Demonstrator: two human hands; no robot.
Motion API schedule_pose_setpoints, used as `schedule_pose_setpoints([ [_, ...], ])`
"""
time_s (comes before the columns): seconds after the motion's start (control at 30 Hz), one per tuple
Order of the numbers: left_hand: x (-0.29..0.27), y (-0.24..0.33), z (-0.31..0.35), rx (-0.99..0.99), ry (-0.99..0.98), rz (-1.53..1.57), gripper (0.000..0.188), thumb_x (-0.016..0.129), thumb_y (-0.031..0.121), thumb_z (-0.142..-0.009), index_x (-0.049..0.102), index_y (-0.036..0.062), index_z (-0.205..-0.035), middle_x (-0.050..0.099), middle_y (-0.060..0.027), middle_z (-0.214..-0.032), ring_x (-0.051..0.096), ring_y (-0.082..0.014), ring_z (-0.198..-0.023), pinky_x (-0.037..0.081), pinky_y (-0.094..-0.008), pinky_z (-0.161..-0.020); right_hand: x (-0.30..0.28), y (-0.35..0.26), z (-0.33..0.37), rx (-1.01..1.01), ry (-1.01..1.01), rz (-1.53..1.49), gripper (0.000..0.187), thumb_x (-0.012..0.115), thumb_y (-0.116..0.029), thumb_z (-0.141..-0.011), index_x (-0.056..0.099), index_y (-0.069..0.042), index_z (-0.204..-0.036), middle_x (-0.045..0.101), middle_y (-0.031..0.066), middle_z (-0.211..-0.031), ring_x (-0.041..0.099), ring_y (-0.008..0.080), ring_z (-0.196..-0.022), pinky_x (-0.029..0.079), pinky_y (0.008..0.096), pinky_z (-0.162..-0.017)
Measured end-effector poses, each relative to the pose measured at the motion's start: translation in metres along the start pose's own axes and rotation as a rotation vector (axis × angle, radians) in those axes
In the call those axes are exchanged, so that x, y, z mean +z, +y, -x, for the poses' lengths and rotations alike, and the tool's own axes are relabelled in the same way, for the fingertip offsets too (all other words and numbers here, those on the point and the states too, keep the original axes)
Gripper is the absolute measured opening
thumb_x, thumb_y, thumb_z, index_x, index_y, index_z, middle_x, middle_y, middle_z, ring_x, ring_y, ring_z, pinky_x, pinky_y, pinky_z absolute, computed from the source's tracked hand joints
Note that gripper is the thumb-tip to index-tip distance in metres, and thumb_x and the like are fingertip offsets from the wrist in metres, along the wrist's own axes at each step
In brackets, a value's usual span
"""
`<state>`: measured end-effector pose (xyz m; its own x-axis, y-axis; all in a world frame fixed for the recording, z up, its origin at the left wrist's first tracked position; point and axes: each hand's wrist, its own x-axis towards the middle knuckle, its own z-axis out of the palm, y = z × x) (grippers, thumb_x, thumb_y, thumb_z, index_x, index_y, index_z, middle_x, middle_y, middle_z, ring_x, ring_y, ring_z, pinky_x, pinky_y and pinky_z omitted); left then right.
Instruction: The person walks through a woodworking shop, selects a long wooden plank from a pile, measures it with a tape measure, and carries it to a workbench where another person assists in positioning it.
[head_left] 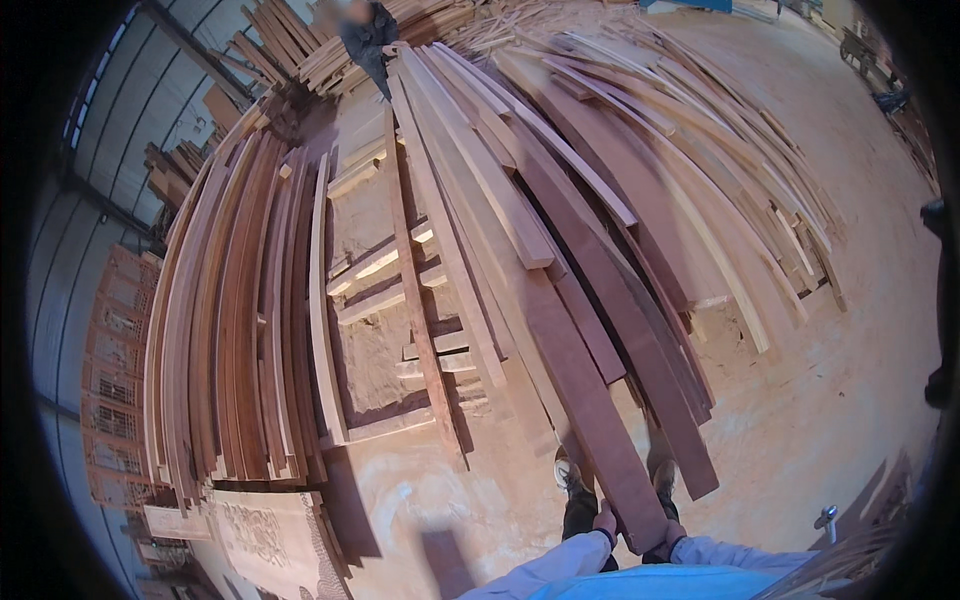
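At the near end of the timber pile, my left hand (604, 518) grasps the left long edge of a dark reddish-brown board (590, 390), and my right hand (673, 534) grasps its right side close to the end corner; the fingers beneath are hidden. The board runs from my hands up into the pile, passing between my shoes (566, 472). Its long edges look straight allowing for lens bend, and its near end projects past the neighbouring boards.

Room at the near end: the dusty floor (790, 420) extends to the right of the pile, and a strip of it shows on the left, before the stacked brown planks (235, 320).

Obstructions: a pale beam (525, 235) ends over the held board's farther stretch; whether they touch, I cannot tell. A second dark plank (690, 455) lies just to the right, its end near my right foot. To the left, a narrow rail (410, 290) lies over crosswise bearers (385, 425). A carved panel (265, 540) stands at lower left. At the pile's far end, a co-worker (368, 40) has a hand at the board ends.
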<state>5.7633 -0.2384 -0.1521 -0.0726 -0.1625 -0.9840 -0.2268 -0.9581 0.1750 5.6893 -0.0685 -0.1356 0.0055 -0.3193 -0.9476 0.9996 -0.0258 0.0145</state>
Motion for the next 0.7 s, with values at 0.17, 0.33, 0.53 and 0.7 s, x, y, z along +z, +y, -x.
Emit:
schedule_pose_setpoints([
  [0.17,-0.014,-0.002,0.013,0.048,0.023,-0.04,0.065,0.037,0.055,-0.098,0.054,-0.0018,-0.126,0.062,-0.0144,-0.12,0.062,-0.0274,-0.106,0.05,-0.0383,-0.09,-0.001,0.011,0.003,0.023,-0.083,0.034,0.038,0.037,-0.022,-0.094,0.06,-0.01,-0.122,0.063,0.0079,-0.122,0.058,0.0258,-0.115,0.047,0.0508,-0.098],
  [0.33,-0.062,-0.004,-0.016,0.0,-0.005,-0.086,0.057,0.04,0.051,-0.099,0.051,0.0028,-0.128,0.061,-0.0113,-0.124,0.062,-0.026,-0.107,0.051,-0.0392,-0.091,0.051,0.01,0.053,-0.036,0.038,0.455,0.038,0.044,-0.023,-0.092,0.059,-0.011,-0.124,0.064,0.0098,-0.122,0.06,0.0275,-0.113,0.048,0.0476,-0.097],
  [0.53,-0.059,0.013,0.042,0.021,-0.201,0.125,0.061,0.034,0.054,-0.099,0.051,0.0046,-0.129,0.061,-0.0121,-0.124,0.06,-0.0279,-0.111,0.049,-0.0425,-0.095,0.025,0.02,0.062,-0.22,0.107,1.536,0.044,0.058,-0.031,-0.087,0.056,-0.009,-0.124,0.064,0.0117,-0.12,0.062,0.0292,-0.109,0.051,0.0385,-0.092],
  [0.7,-0.044,0.036,0.091,0.051,-0.099,0.171,0.059,0.032,0.053,-0.1,0.052,0.0058,-0.129,0.061,-0.0109,-0.125,0.059,-0.029,-0.112,0.047,-0.0441,-0.098,0.078,0.018,0.104,-0.012,0.152,0.782,0.038,0.046,-0.03,-0.094,0.056,-0.007,-0.122,0.064,0.0135,-0.118,0.063,0.0286,-0.104,0.05,0.04,-0.092],
])
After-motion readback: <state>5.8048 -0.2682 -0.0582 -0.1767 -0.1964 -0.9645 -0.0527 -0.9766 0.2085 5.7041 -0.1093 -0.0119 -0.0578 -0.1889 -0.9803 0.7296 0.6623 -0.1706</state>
